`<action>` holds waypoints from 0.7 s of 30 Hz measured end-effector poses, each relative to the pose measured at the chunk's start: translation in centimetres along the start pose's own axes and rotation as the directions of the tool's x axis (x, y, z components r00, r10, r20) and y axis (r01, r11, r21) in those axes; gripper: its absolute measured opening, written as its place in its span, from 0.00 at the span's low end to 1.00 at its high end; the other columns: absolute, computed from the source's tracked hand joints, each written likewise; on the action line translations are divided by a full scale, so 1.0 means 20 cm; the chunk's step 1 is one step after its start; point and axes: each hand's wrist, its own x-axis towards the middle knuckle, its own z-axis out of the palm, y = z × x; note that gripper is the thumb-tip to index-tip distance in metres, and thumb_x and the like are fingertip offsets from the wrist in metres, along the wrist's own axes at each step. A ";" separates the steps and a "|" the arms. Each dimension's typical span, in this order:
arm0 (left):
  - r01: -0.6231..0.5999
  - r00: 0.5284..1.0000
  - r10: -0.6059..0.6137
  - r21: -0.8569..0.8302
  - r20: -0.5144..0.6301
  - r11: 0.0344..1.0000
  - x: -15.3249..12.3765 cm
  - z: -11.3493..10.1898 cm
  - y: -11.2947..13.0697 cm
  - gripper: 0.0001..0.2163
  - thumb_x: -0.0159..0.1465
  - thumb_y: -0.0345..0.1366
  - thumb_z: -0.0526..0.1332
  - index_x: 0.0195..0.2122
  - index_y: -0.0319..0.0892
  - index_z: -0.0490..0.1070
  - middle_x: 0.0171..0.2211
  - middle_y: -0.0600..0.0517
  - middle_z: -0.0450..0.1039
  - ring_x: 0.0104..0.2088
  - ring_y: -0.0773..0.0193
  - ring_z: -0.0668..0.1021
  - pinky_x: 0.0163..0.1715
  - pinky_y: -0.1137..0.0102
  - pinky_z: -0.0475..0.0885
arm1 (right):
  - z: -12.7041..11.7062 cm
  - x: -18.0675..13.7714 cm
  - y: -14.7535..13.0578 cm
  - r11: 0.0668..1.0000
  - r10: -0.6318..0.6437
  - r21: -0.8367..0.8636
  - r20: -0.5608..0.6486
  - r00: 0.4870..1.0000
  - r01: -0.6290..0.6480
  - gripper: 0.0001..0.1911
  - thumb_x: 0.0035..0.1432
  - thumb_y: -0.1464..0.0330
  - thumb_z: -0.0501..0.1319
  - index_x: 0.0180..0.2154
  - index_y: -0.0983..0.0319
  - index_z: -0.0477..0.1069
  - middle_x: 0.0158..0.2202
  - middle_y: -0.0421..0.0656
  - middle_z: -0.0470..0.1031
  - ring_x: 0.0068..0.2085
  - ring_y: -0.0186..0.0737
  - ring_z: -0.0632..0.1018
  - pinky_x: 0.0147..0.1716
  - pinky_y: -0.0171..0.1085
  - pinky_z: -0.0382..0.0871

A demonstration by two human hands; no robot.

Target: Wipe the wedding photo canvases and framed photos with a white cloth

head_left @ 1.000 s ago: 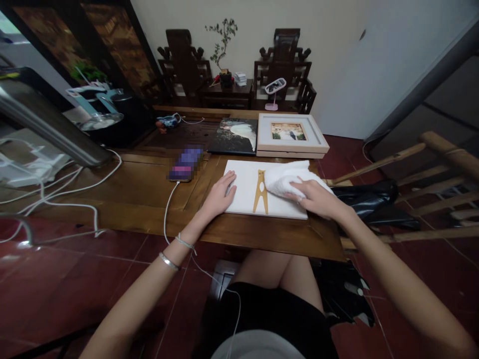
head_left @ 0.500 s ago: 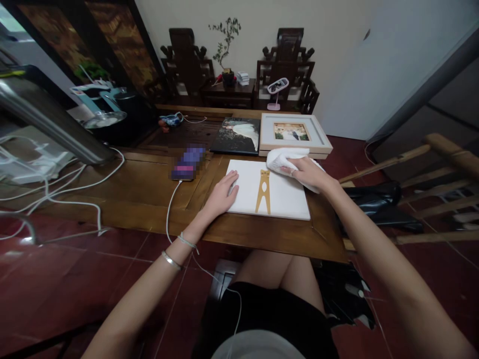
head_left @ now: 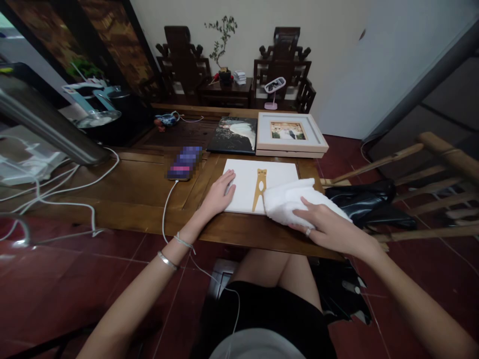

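A flat white board (head_left: 239, 174) lies on the wooden table, with a gold cat-headed, two-legged shape (head_left: 261, 175) on its face. My left hand (head_left: 220, 192) rests open on the board's left edge, fingers stretched out. In my right hand (head_left: 325, 225) is a white towel (head_left: 292, 197), gripped from its near side. The towel covers the board's lower right part and one leg of the gold shape.
Behind the board are a dark photo panel (head_left: 236, 135) and a pale box frame (head_left: 318, 144) with a picture. A phone (head_left: 183, 164) on a white cable lies to the left. A wooden chair (head_left: 430, 192) stands at the right, black bags on it.
My right hand has drawn the towel from the board's upper right corner down toward me, to the lower right corner. My left hand has stayed on the left edge.
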 end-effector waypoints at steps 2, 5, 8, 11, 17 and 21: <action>0.000 1.000 0.000 0.001 -0.001 1.000 0.00 0.00 0.00 0.19 0.64 0.37 0.52 0.54 0.37 0.68 0.59 0.42 0.65 0.61 0.54 0.65 0.61 0.53 0.58 | -0.01 0.02 0.02 1.000 -0.017 0.012 -0.013 1.000 0.017 0.11 0.63 0.65 0.50 0.36 0.56 0.71 0.31 0.45 0.74 0.45 0.53 0.74 0.45 0.45 0.62; 0.000 1.000 0.000 0.005 -0.004 1.000 0.00 0.00 0.00 0.19 0.64 0.37 0.51 0.53 0.35 0.68 0.59 0.40 0.65 0.61 0.54 0.65 0.61 0.54 0.58 | -0.02 0.11 0.08 1.000 -0.013 -0.008 -0.066 0.998 0.013 0.14 0.64 0.62 0.48 0.36 0.58 0.70 0.30 0.46 0.73 0.41 0.51 0.74 0.43 0.44 0.62; -0.006 1.000 0.006 0.006 0.002 1.000 0.00 0.00 0.00 0.19 0.64 0.37 0.51 0.54 0.35 0.68 0.59 0.40 0.65 0.61 0.54 0.65 0.61 0.55 0.58 | -0.03 0.24 0.16 0.998 0.028 -0.051 -0.131 0.991 -0.035 0.17 0.65 0.59 0.47 0.37 0.60 0.70 0.31 0.47 0.72 0.36 0.48 0.72 0.38 0.41 0.62; -0.010 1.000 0.010 0.009 0.005 1.000 0.00 0.00 0.00 0.19 0.64 0.37 0.51 0.54 0.37 0.68 0.59 0.42 0.65 0.61 0.54 0.65 0.61 0.54 0.59 | -0.03 0.35 0.24 0.995 0.046 -0.075 -0.186 0.981 -0.061 0.18 0.65 0.59 0.46 0.39 0.61 0.71 0.30 0.48 0.72 0.35 0.48 0.71 0.37 0.40 0.61; -0.003 1.000 0.003 0.003 0.007 1.000 0.00 0.00 0.00 0.19 0.64 0.36 0.51 0.54 0.37 0.67 0.59 0.42 0.65 0.61 0.54 0.65 0.61 0.54 0.58 | 0.00 0.45 0.32 0.988 0.063 -0.120 -0.286 0.956 -0.101 0.17 0.65 0.60 0.46 0.40 0.60 0.70 0.31 0.47 0.73 0.38 0.51 0.72 0.40 0.43 0.61; -0.002 1.000 0.002 0.003 0.005 1.000 0.00 0.00 0.00 0.19 0.64 0.37 0.51 0.54 0.34 0.67 0.59 0.39 0.65 0.61 0.54 0.65 0.61 0.55 0.58 | 0.03 0.36 0.24 0.986 0.035 -0.151 -0.241 0.970 -0.073 0.16 0.64 0.61 0.47 0.38 0.60 0.70 0.27 0.46 0.71 0.37 0.51 0.73 0.42 0.43 0.61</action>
